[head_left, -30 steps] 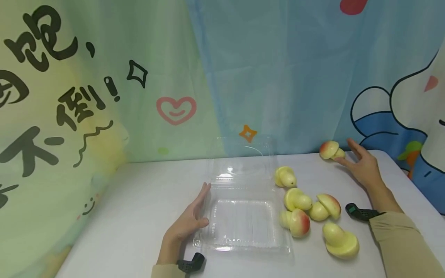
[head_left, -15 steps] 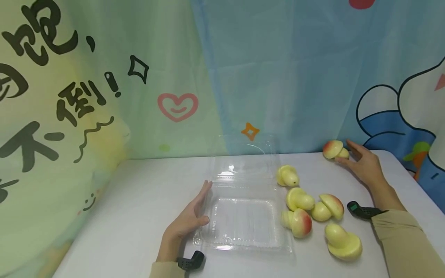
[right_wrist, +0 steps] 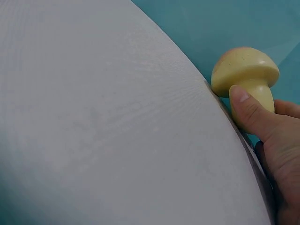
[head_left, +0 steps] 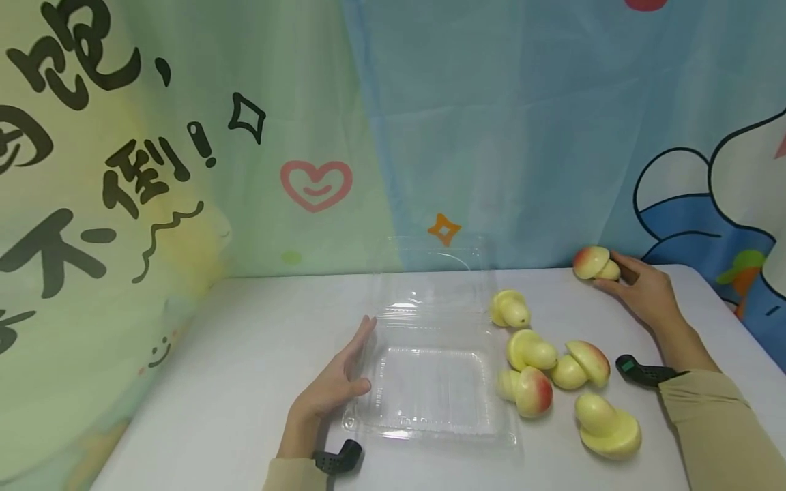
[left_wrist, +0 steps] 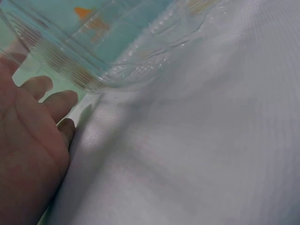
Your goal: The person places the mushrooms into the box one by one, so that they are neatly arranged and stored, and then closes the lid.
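At the far right of the table, my right hand [head_left: 649,292] pinches the pale stem of a toy mushroom [head_left: 591,263] with a red-tinged cap. The right wrist view shows the thumb [right_wrist: 251,111] across that stem, below the cap [right_wrist: 246,68]; the other fingers are mostly hidden behind it. A clear plastic clamshell box [head_left: 430,392] lies with its lid [head_left: 430,293] raised at the back. My left hand [head_left: 331,385] rests against the box's left side, fingers extended. In the left wrist view its fingertips [left_wrist: 63,104] are beside the ribbed box wall [left_wrist: 65,68].
Several more yellow toy mushrooms lie right of the box: one at the back [head_left: 510,309], a cluster in the middle [head_left: 529,350], and one nearest the front [head_left: 608,426]. A printed curtain [head_left: 522,136] hangs behind the white table [head_left: 245,382].
My right thumb and fingers have closed in from around the far mushroom onto its stem. The left hand stays at the box; the head view has shifted slightly.
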`<state>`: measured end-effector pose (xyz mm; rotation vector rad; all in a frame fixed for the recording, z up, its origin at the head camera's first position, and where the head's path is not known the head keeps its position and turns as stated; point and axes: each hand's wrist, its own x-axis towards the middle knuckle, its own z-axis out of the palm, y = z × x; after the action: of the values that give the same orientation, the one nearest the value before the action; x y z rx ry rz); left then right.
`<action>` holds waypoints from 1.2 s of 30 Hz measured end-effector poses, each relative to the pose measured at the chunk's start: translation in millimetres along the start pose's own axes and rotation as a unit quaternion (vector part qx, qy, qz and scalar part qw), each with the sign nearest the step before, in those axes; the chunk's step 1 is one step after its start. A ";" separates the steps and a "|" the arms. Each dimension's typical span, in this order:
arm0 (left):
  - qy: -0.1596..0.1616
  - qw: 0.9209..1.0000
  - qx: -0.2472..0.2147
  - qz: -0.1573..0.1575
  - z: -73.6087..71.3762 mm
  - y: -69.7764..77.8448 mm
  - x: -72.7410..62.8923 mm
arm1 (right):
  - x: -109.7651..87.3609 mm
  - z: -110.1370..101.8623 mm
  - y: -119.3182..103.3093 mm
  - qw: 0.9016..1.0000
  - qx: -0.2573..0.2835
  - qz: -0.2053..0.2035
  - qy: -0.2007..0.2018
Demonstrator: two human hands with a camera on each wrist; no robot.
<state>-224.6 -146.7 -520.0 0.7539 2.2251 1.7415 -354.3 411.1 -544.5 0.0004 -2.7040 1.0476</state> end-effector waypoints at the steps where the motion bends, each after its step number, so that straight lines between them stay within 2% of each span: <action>1: 0.001 1.000 0.002 -0.002 0.1 0.2 -0.1 | -0.3 0.3 -0.5 1.000 0.001 -0.001 0.001; 14: 0.000 1.000 0.006 -0.006 0.9 -3.5 3.8 | -4.1 -3.1 -2.5 1.000 -0.016 0.010 0.007; 23: 0.003 0.999 0.009 -0.033 -0.3 0.1 1.0 | -6.1 2.5 -0.2 1.000 -0.024 0.008 0.007; 31: -0.009 0.999 0.021 -0.025 -2.0 -0.1 3.0 | -13.3 -5.5 -11.9 0.999 -0.021 0.032 -0.002; 36: -0.005 0.999 0.029 -0.030 -1.8 -1.7 3.0 | -17.7 -7.2 -9.9 0.999 -0.015 0.043 -0.009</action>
<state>-228.5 -146.9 -520.7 0.6992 2.2758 1.6495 -334.7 407.0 -536.8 -0.1134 -2.7575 1.0339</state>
